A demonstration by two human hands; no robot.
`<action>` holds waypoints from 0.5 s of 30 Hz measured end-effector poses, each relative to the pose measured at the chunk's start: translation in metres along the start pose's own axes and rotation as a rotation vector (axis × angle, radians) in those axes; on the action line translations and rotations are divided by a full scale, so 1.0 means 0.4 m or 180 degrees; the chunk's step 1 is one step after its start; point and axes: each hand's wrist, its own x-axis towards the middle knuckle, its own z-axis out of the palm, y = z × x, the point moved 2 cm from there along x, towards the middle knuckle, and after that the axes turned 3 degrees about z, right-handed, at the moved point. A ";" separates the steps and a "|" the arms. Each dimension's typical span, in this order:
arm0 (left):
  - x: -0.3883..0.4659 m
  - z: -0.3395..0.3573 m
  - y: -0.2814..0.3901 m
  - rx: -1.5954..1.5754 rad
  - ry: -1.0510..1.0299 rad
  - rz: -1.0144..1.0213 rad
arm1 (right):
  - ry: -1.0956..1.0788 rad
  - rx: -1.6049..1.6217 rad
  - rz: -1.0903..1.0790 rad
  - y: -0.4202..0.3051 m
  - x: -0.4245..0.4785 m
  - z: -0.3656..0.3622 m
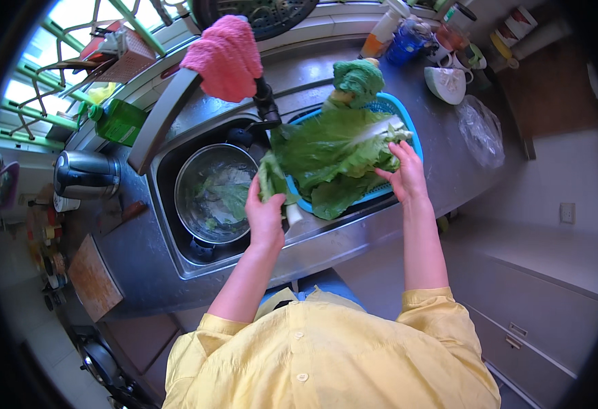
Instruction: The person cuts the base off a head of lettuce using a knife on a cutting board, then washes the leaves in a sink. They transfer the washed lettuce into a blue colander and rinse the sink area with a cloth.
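My left hand (265, 212) grips a green leaf with a white stalk (292, 213) between thumb and fingers, over the divider between the two sink basins. To its left, a steel pot (177, 197) sits in the left basin (176, 250), with water and some leaf pieces (230, 197) inside. Large leafy greens (324, 148) fill a turquoise plastic basket (415, 128) over the right basin and partly hang past its near rim. My right hand (406, 171) is at the right end of these leaves, fingertips against them; whether it grips one is unclear.
A faucet (265, 105) with a pink cloth (227, 59) rises behind the basins. Leftward are a green bottle (122, 121), a kettle (86, 174), a knife (130, 212) and a cutting board (94, 278). A cut pale melon or gourd (444, 84) and a plastic bag (479, 130) lie right.
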 end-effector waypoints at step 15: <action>0.083 0.368 -0.066 0.3545 -0.2121 0.2955 | 0.0060 -0.1310 -0.2140 -0.039 -0.097 -0.033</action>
